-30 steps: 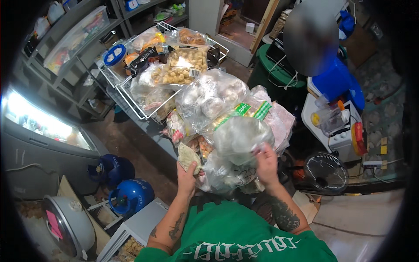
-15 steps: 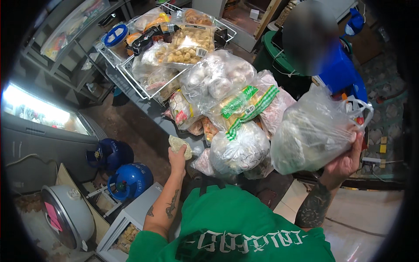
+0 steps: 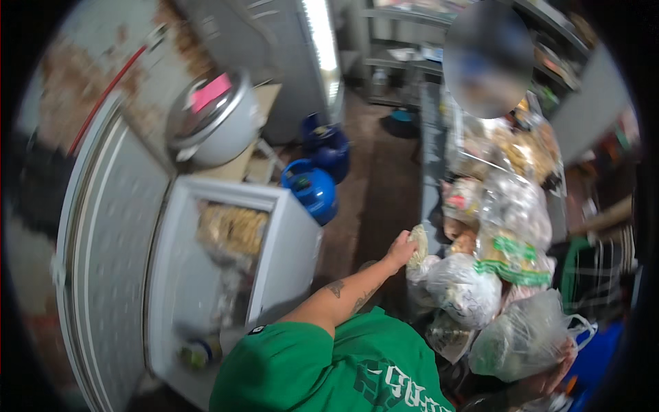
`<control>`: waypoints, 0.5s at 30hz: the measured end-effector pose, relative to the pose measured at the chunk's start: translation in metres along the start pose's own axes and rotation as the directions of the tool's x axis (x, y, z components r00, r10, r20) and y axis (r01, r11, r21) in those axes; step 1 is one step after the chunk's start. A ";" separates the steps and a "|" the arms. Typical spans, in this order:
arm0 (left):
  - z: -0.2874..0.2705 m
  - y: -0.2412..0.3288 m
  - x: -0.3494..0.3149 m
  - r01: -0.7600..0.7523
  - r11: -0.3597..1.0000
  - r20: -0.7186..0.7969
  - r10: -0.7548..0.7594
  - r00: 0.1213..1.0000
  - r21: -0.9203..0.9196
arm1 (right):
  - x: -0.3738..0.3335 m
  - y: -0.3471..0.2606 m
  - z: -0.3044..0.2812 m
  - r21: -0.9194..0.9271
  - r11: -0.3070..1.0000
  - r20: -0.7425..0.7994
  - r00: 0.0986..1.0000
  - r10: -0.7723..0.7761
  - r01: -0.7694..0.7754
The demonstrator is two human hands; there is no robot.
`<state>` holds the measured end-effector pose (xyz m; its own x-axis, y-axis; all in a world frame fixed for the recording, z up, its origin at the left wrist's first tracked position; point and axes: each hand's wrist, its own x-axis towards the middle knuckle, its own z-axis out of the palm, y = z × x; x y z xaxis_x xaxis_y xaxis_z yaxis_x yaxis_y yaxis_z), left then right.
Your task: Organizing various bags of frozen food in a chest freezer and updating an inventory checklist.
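My left hand (image 3: 400, 250) is closed round a small, pale yellow-green folded piece, perhaps a cloth (image 3: 418, 246), at the near edge of the grey table. At lower right my right hand (image 3: 561, 367) grips the side of a bulging clear plastic bag (image 3: 513, 338) with white handles; its contents are unclear. Beside it sits a knotted white plastic bag (image 3: 467, 288). A pack with green stripes (image 3: 513, 259) lies behind that, next to a large clear bag of pale lumps (image 3: 515, 209).
To the left stands an open chest freezer (image 3: 274, 237) with bagged food inside, its lid (image 3: 113, 261) raised. Blue gas cylinders (image 3: 312, 189) and a large cooker (image 3: 213, 127) are beyond. A white wire basket (image 3: 473, 159) holds more packs; a person (image 3: 489, 62) shows at the far end.
My view has swung left, bringing the open freezer into sight and shifting the table to the right. Both hands keep their holds.
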<state>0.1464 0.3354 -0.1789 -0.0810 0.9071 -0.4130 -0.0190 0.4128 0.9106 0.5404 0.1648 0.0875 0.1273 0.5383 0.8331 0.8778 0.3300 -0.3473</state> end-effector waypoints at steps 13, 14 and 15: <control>-0.174 -0.072 -0.210 -0.185 0.666 -0.524 -0.352 0.776 -0.722 | 0.039 -0.084 0.131 0.755 0.175 0.563 0.761 0.322 -0.632; -0.181 -0.065 -0.209 -0.186 0.660 -0.531 -0.371 0.762 -0.728 | 0.044 -0.115 0.140 0.746 0.060 0.644 0.741 0.191 -0.663; -0.184 -0.056 -0.195 -0.163 0.660 -0.506 -0.370 0.779 -0.733 | 0.048 -0.135 0.135 0.742 0.132 0.633 0.752 0.187 -0.657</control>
<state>-0.0202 0.1199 -0.1463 -0.5601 0.5132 -0.6504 -0.7302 0.0651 0.6801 0.3656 0.2509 0.1163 -0.0321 0.9568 0.2888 -0.3102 0.2652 -0.9129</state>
